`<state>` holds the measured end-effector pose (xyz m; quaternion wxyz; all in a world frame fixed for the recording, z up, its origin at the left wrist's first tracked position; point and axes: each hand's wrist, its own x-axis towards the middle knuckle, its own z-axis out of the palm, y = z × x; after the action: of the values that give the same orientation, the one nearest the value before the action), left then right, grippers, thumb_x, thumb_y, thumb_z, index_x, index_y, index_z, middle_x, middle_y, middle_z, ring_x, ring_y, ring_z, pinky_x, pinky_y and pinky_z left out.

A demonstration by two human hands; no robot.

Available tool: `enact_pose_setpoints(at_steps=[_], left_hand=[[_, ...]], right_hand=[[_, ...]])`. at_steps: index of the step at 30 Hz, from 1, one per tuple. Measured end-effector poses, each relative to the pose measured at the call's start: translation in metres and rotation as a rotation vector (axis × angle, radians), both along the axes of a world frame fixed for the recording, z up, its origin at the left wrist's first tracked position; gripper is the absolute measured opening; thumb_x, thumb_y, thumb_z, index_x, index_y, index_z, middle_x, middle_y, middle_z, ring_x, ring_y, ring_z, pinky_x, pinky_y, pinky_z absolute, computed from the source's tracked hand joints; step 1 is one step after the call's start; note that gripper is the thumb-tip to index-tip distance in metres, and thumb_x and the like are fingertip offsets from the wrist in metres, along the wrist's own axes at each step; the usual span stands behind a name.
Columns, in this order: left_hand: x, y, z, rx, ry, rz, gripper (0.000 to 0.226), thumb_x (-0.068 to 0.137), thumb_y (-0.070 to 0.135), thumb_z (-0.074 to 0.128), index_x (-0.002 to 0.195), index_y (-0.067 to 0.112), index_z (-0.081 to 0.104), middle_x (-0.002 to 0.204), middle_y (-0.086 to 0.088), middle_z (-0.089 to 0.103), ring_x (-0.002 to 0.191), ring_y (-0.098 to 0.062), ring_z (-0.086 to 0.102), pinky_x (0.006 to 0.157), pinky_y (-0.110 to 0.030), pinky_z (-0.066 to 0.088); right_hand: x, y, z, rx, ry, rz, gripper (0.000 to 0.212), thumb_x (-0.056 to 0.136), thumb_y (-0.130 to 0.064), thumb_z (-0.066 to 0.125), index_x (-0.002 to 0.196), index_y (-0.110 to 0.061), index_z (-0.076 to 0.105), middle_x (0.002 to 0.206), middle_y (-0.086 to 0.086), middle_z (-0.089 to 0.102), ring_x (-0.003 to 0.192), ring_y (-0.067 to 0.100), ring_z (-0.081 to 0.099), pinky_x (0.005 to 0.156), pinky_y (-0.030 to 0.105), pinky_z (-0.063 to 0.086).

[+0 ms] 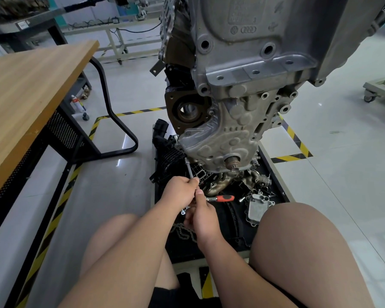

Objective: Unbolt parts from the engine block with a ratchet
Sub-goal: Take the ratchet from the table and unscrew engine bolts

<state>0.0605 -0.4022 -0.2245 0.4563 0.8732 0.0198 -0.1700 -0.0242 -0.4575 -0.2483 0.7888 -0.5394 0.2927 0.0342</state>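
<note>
Hands meet over the black tray's (220,252) left half. Left hand (180,192) grips the extension bar (189,170), which reaches the engine block's (231,107) lower edge. Right hand (200,216) clasps the ratchet (222,198) at its head, red handle pointing right.

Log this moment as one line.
left hand grips extension bar | right hand holds ratchet | bar tip at engine block

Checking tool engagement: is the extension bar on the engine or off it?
On: the extension bar runs from the left hand up to the lower edge of the engine block. Bolt itself: cannot tell.
</note>
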Motion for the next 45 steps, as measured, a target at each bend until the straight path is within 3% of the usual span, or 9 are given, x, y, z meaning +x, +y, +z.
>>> enact_pose_setpoints(at_steps=[5, 8, 10, 15, 23, 27, 31, 36, 45], left_hand=[[0.000, 0.000, 0.001, -0.002, -0.003, 0.018, 0.038, 0.093, 0.035, 0.056, 0.060, 0.020, 0.068, 0.044, 0.011, 0.060, 0.037, 0.002, 0.053, 0.037, -0.010, 0.036], [-0.001, 0.000, 0.003, -0.017, 0.019, 0.031, 0.037, 0.094, 0.033, 0.054, 0.063, 0.018, 0.068, 0.045, 0.012, 0.061, 0.036, 0.001, 0.054, 0.035, -0.011, 0.037], [-0.001, -0.001, 0.004, -0.022, 0.035, 0.043, 0.037, 0.093, 0.032, 0.054, 0.062, 0.019, 0.068, 0.047, 0.011, 0.063, 0.038, 0.001, 0.055, 0.040, -0.014, 0.039], [0.000, -0.002, 0.006, -0.014, 0.075, 0.059, 0.034, 0.088, 0.029, 0.051, 0.061, 0.022, 0.070, 0.051, 0.006, 0.063, 0.040, -0.006, 0.053, 0.045, -0.019, 0.039], [0.003, 0.001, -0.001, 0.041, -0.019, -0.011, 0.037, 0.093, 0.034, 0.054, 0.059, 0.024, 0.067, 0.060, 0.000, 0.064, 0.053, -0.012, 0.055, 0.056, -0.024, 0.042], [0.003, 0.002, -0.003, 0.051, -0.023, -0.014, 0.038, 0.093, 0.035, 0.055, 0.058, 0.024, 0.066, 0.052, 0.002, 0.058, 0.048, -0.011, 0.052, 0.055, -0.026, 0.041], [0.004, 0.002, -0.003, 0.057, -0.030, -0.020, 0.036, 0.093, 0.035, 0.057, 0.061, 0.020, 0.067, 0.060, -0.005, 0.061, 0.056, -0.017, 0.055, 0.062, -0.029, 0.046], [0.003, 0.002, -0.001, 0.084, -0.043, -0.007, 0.041, 0.092, 0.033, 0.059, 0.079, -0.005, 0.068, 0.045, 0.004, 0.048, 0.036, -0.005, 0.046, 0.042, -0.019, 0.037], [0.002, -0.002, 0.001, 0.100, -0.044, -0.020, 0.037, 0.091, 0.033, 0.059, 0.073, 0.003, 0.071, 0.045, 0.004, 0.052, 0.039, -0.006, 0.045, 0.050, -0.024, 0.037]], right_hand=[[0.003, 0.002, -0.001, 0.102, 0.034, 0.001, 0.053, 0.100, -0.054, 0.036, 0.077, -0.013, 0.062, 0.046, -0.002, 0.046, 0.040, 0.011, 0.043, 0.048, 0.027, 0.038], [0.004, 0.005, -0.001, 0.140, 0.026, -0.026, 0.046, 0.101, -0.053, 0.034, 0.086, -0.018, 0.061, 0.050, -0.004, 0.044, 0.040, 0.012, 0.037, 0.045, 0.023, 0.034], [0.004, 0.006, 0.001, 0.202, 0.023, -0.050, 0.045, 0.103, -0.052, 0.032, 0.087, -0.019, 0.058, 0.053, -0.003, 0.044, 0.040, 0.012, 0.032, 0.045, 0.021, 0.031], [0.002, 0.005, 0.007, 0.298, 0.065, -0.028, 0.071, 0.099, -0.063, 0.023, 0.057, -0.011, 0.045, 0.040, 0.001, 0.032, 0.045, 0.020, 0.031, 0.045, 0.020, 0.033], [0.003, 0.005, 0.008, 0.333, 0.061, -0.041, 0.070, 0.100, -0.063, 0.023, 0.059, -0.011, 0.047, 0.041, 0.000, 0.035, 0.047, 0.020, 0.031, 0.044, 0.020, 0.034], [0.004, 0.004, 0.006, 0.303, 0.067, -0.028, 0.068, 0.100, -0.061, 0.025, 0.062, -0.010, 0.049, 0.041, 0.001, 0.036, 0.043, 0.019, 0.033, 0.043, 0.019, 0.036], [0.005, 0.003, 0.002, 0.256, 0.065, -0.029, 0.060, 0.101, -0.057, 0.031, 0.070, -0.010, 0.051, 0.042, -0.002, 0.039, 0.039, 0.014, 0.034, 0.043, 0.021, 0.035], [0.004, 0.001, -0.001, 0.090, 0.031, -0.048, 0.050, 0.102, -0.048, 0.037, 0.079, -0.008, 0.058, 0.044, -0.002, 0.041, 0.040, 0.013, 0.041, 0.045, 0.024, 0.037], [0.003, -0.001, 0.001, 0.021, 0.000, -0.083, 0.035, 0.101, -0.037, 0.045, 0.084, -0.010, 0.059, 0.049, -0.005, 0.046, 0.042, 0.011, 0.043, 0.043, 0.022, 0.037]])
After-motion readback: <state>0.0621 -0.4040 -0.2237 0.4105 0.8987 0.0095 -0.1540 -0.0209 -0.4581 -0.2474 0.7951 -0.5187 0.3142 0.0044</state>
